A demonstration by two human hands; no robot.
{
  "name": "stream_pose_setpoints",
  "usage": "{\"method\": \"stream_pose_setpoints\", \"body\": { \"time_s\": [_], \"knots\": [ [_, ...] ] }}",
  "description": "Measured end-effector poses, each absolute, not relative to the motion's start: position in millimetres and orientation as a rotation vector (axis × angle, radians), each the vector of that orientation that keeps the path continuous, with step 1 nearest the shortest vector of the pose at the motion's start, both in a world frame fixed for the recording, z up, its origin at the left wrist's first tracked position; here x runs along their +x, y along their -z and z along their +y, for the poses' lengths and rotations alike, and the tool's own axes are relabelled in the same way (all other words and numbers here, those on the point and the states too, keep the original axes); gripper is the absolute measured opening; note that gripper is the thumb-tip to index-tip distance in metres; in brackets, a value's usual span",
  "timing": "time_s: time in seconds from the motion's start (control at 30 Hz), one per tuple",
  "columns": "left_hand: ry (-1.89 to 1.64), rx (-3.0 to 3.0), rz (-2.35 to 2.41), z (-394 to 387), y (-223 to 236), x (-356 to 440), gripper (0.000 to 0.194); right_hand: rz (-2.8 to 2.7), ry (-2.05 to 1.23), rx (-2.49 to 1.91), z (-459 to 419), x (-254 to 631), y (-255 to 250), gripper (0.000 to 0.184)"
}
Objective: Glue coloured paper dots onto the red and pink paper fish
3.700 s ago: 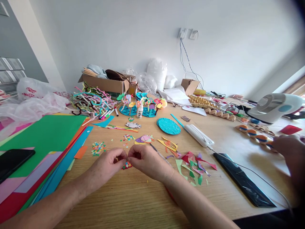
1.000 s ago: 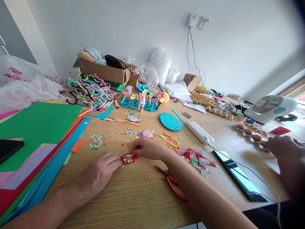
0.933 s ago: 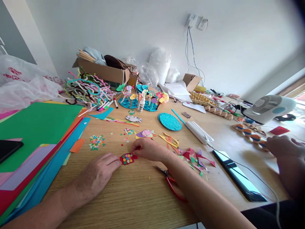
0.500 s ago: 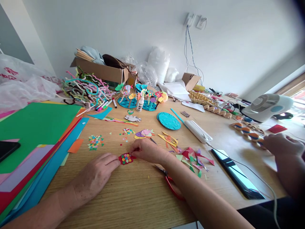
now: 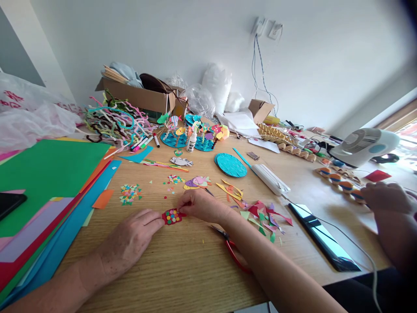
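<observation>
While the left hand (image 5: 138,228) is lying with its fingers nearly straight, its fingertips are touching the left end of a small red paper cutout (image 5: 172,216) covered in round multicoloured dots (image 5: 173,218); whether it is gripping that end, I cannot tell. The right hand (image 5: 200,206) is pinching the cutout's right end between thumb and finger. The cutout is resting on the light brown wooden counter (image 5: 156,274), with red-handled metal scissors (image 5: 226,238) to its right and loose coloured paper circles (image 5: 175,179) beyond.
</observation>
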State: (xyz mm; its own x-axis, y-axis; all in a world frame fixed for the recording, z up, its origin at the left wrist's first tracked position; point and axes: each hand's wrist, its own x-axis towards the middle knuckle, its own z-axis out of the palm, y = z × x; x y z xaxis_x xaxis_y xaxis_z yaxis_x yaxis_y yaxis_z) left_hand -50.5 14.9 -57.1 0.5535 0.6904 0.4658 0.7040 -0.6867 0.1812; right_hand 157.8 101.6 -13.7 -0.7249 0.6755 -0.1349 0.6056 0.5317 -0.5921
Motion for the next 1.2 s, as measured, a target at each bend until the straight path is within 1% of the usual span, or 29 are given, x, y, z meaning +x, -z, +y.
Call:
{"method": "stream_pose_setpoints", "body": {
  "time_s": [0.23,0.37,0.57,0.8,0.9,1.03,1.2],
  "knots": [
    [0.803,-2.733,-1.216,14,53,-50,0.04,-2.667,-0.94,-1.053,103,158,16,0.016],
    [0.818,-2.733,-1.205,14,54,-51,0.04,-2.656,-0.999,-1.053,103,159,15,0.016],
    [0.804,-2.748,-1.218,16,57,-51,0.038,-2.526,-1.106,-1.164,102,160,13,0.015],
    [0.809,-2.765,-1.226,15,56,-52,0.041,-2.597,-1.061,-1.015,104,161,18,0.017],
    [0.812,-2.77,-1.228,14,54,-52,0.04,-2.549,-1.067,-1.116,102,161,14,0.015],
    [0.824,-2.739,-1.201,14,51,-52,0.041,-2.554,-0.928,-1.265,98,162,7,0.011],
    [0.766,-2.723,-1.17,14,48,-54,0.041,-2.658,-0.77,-1.276,96,161,9,0.011]
  ]
}}
